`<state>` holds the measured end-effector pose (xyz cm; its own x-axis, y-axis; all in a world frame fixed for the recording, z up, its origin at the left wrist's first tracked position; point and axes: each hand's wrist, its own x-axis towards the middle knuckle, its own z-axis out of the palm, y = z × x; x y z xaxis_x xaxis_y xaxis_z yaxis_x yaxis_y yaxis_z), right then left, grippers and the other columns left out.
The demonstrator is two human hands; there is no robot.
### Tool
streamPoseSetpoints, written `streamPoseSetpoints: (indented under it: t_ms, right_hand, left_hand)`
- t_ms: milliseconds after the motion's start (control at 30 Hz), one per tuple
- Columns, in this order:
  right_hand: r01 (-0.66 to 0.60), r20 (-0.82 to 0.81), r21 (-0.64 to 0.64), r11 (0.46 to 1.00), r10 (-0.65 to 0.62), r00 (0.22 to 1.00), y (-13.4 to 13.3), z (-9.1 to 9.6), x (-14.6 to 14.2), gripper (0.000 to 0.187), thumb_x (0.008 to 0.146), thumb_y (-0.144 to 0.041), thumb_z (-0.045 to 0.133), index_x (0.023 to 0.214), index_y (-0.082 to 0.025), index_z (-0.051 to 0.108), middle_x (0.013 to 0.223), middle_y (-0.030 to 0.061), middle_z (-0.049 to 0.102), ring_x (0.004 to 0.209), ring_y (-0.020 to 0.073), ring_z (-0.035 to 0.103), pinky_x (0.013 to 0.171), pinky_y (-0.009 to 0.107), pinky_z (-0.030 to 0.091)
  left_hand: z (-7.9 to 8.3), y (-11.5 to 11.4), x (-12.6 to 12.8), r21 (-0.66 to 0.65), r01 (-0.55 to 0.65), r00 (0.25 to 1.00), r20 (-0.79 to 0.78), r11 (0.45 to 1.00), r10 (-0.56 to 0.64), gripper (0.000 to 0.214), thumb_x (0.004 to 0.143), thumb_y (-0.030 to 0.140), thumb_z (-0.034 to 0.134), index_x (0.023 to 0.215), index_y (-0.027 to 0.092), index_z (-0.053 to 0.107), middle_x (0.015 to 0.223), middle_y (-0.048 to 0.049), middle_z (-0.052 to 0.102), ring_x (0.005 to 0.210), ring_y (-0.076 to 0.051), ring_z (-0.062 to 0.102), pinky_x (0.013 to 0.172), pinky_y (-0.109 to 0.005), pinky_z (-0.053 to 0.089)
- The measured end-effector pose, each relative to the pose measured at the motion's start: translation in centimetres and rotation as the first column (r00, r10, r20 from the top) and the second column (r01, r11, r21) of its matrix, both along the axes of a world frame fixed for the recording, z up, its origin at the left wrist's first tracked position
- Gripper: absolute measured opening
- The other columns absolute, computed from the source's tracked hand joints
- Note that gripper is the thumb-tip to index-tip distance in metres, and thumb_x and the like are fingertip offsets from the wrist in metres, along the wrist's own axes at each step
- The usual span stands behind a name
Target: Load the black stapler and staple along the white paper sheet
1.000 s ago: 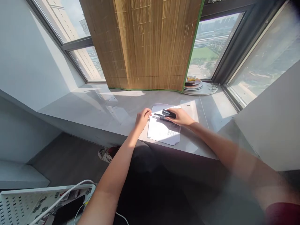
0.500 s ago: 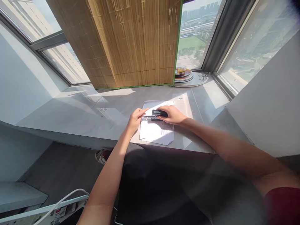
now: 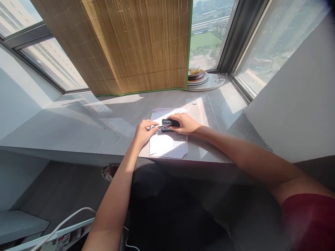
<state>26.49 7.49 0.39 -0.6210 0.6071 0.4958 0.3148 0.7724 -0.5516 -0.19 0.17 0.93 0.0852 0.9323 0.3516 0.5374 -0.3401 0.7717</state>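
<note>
right hand [image 3: 185, 123] grips the black stapler [image 3: 169, 122], likely steadying it while left hand [image 3: 142, 132] pinches its metal strip [image 3: 160, 127] (paper [image 3: 167, 146] underneath)

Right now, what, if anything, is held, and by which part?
The right hand holds the black stapler by its rear end. The left hand is at the outer end of its metal rail; whether it grips cannot be told.

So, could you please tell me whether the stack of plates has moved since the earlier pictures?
No; the stack of plates still shows beside the right edge of the blind; only the view shifted.
</note>
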Motion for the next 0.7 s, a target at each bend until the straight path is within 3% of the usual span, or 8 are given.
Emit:
streamPoseSetpoints:
  t_ms: [167, 700]
  right_hand:
    - [-0.075, 0.081, -0.017, 0.997, 0.077, 0.994, -0.2, 0.6, 0.2, 0.018, 0.097, -0.030, 0.082, 0.113, -0.024, 0.076, 0.107, 0.0075, 0.080, 0.096, 0.0273, 0.072, 0.083, 0.037, 0.051]
    - [-0.107, 0.135, -0.055, 0.993, 0.114, 0.984, -0.5, 1.5, 0.4, 0.024, 0.100, -0.035, 0.074, 0.118, -0.020, 0.073, 0.115, 0.0113, 0.079, 0.103, 0.0268, 0.071, 0.089, 0.037, 0.051]
  left_hand:
    - [0.0, 0.0, -0.1, -0.060, 0.014, 0.999, 0.050, 0.998, -0.011, 0.013, 0.086, 0.030, 0.088, 0.098, 0.027, 0.091, 0.097, -0.0059, 0.075, 0.072, -0.016, 0.053, 0.070, -0.033, 0.046]
    - [0.3, -0.2, -0.3, -0.160, 0.015, 1.000, -0.024, 0.987, -0.019, 0.020, 0.087, 0.032, 0.086, 0.104, 0.023, 0.089, 0.099, -0.0048, 0.073, 0.074, -0.014, 0.050, 0.071, -0.030, 0.045]
